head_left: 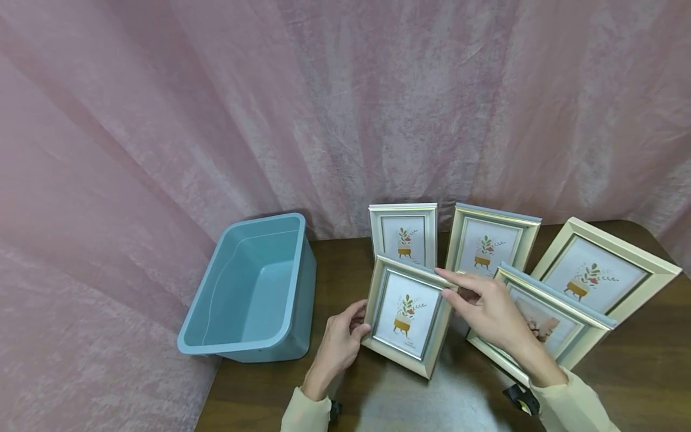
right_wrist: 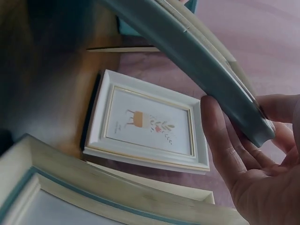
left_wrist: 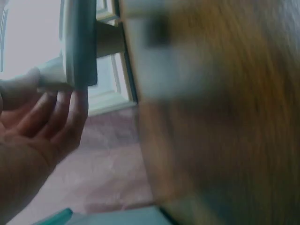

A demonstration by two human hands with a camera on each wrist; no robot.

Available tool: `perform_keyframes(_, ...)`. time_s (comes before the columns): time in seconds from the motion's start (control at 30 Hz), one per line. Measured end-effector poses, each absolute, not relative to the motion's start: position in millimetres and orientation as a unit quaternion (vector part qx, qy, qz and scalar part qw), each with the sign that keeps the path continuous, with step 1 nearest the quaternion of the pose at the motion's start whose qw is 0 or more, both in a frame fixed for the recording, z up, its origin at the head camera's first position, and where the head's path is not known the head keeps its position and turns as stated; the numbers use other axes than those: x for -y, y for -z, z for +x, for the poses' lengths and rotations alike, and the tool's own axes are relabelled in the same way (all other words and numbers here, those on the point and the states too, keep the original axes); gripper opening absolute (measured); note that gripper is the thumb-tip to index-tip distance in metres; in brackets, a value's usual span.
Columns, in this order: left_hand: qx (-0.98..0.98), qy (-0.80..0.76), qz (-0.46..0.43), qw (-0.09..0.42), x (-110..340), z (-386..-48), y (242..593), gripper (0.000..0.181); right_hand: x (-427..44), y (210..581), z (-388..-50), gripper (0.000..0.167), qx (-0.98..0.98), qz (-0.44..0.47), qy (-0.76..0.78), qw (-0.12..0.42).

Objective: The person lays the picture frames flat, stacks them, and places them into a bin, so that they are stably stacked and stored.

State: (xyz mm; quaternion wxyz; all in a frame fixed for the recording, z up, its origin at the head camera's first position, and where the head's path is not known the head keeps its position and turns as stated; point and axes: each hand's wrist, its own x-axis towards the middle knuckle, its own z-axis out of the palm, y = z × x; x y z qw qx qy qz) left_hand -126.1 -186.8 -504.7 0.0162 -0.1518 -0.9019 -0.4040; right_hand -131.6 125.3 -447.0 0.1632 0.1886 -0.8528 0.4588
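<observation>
A picture frame (head_left: 407, 315) with a potted-plant print was held up at a tilt over the front middle of the table (head_left: 259, 390), ahead of the other frames. The left hand (head_left: 340, 339) gripped its left side low down, thumb at the front and fingers curled behind. The right hand (head_left: 488, 306) pinched the upper right corner, one finger lying along the top edge. Whether the bottom edge touched the wood could not be told.

The frame looked stiff and fairly light, easy enough for two hands. Its pale moulding, thick and squared at the sides, seemed the best place to grip; the flat front was probably smooth and easy to smudge, and might crack if it were glass. The corners would likely chip if knocked.

The tabletop was dark brown wood with a sheen near the person, so a frame might slide on it. Behind the held one stood a white frame (head_left: 403, 237) and a cream frame (head_left: 492, 240); to the right, a larger frame (head_left: 594, 279) leaned behind a photo frame (head_left: 556, 327). A blue plastic bin (head_left: 303, 321) stood at the left, well apart from these. Pink curtain (head_left: 378, 120) hung behind everything in soft folds.
</observation>
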Motion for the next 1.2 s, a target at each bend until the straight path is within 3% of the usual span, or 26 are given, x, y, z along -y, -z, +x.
perform_keyframes(0.43,0.887,0.432,-0.162,-0.033,204.9,-123.4,498.1,0.046,-122.4,453.7,-107.2,0.044,0.821,0.159,-0.54,0.095)
perform_keyframes(0.7,0.89,0.425,-0.163,-0.024,208.6,-122.3,496.7,0.043,-121.7,457.8,-93.5,0.05,0.781,0.145,-0.607,0.023)
perform_keyframes(1.2,0.87,0.466,-0.158,-0.038,209.1,-125.1,485.3,0.038,-121.5,471.8,-72.9,0.056,0.722,0.077,-0.688,-0.001)
